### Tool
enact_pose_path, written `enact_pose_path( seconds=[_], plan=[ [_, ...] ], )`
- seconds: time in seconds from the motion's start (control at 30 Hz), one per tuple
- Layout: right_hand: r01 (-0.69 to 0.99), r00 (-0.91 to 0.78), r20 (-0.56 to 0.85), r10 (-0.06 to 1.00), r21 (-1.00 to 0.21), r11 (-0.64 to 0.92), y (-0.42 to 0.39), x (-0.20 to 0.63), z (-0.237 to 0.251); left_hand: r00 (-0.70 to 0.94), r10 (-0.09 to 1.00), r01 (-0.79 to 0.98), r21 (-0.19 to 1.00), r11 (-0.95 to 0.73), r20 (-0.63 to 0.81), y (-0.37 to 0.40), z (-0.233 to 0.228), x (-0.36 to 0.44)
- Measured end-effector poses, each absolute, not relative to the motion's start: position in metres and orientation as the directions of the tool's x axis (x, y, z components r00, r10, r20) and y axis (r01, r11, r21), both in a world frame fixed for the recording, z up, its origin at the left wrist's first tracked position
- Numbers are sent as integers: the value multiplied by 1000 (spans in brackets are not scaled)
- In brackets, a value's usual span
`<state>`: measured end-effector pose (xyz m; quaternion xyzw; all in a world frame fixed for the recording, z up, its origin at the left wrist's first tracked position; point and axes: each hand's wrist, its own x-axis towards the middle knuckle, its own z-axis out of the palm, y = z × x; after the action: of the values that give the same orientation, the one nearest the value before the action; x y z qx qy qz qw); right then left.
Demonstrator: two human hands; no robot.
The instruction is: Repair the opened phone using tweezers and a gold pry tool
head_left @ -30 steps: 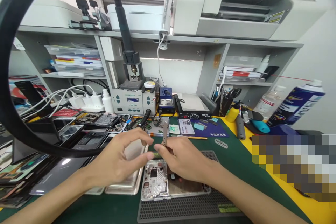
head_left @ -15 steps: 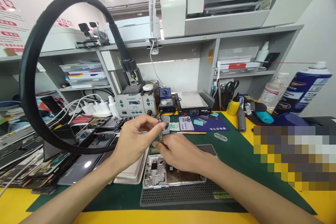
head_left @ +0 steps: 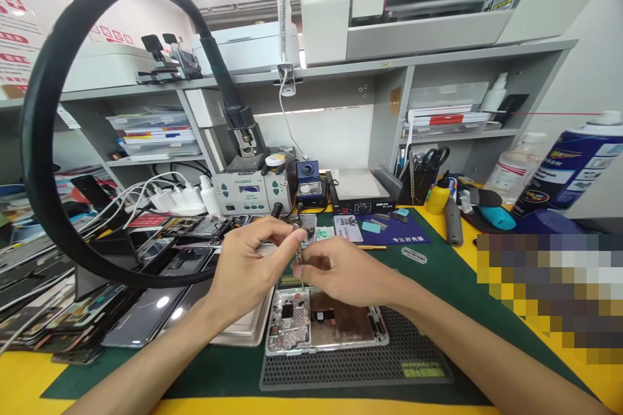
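Two bare hands meet over the middle of the bench, above one opened phone frame (head_left: 324, 327) that lies flat on one black perforated mat (head_left: 355, 363) near the front edge. The left hand (head_left: 248, 266) pinches its thumb and forefinger together at the top of one thin metal tool (head_left: 298, 251), which looks like a pair of tweezers, though it is too small to be sure; the right hand (head_left: 343, 272) closes its fingers round the lower part of the same tool, just above the frame's far end. One silver tray (head_left: 246, 324) sits just beside the mat on its left, partly under the left wrist. One black ring lamp (head_left: 36, 142) arches over the left side of the bench, above a heap of dark phone panels. Toward the back edge stand one grey soldering station (head_left: 248, 191) and one black hot plate (head_left: 363, 191). At the right edge, one blue spray can (head_left: 567, 172) stands next to one clear bottle (head_left: 511, 172).
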<state>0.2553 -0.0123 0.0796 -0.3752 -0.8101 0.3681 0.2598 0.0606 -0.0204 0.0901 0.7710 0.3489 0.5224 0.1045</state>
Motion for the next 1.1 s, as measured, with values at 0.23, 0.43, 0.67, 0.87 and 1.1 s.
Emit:
enact_pose_path(
  seconds=[0.23,0.43,0.67,0.87,1.1],
  plan=[
    [339,-615,104,781,-860,381,-11,256,79,229,567,454,429,-781,791,-29,91,63],
    [312,-619,83,781,-887,341,-9,256,78,235,552,471,403,-785,800,-30,90,62],
    [293,-611,81,787,-901,320,-10,257,76,241,561,463,414,-784,792,-30,90,63],
    [295,-593,83,801,-903,313,-11,256,77,249,584,446,443,-777,773,-32,89,61],
    [300,-553,120,825,-895,331,-11,252,71,255,613,413,488,-768,748,-31,87,59]
  ],
)
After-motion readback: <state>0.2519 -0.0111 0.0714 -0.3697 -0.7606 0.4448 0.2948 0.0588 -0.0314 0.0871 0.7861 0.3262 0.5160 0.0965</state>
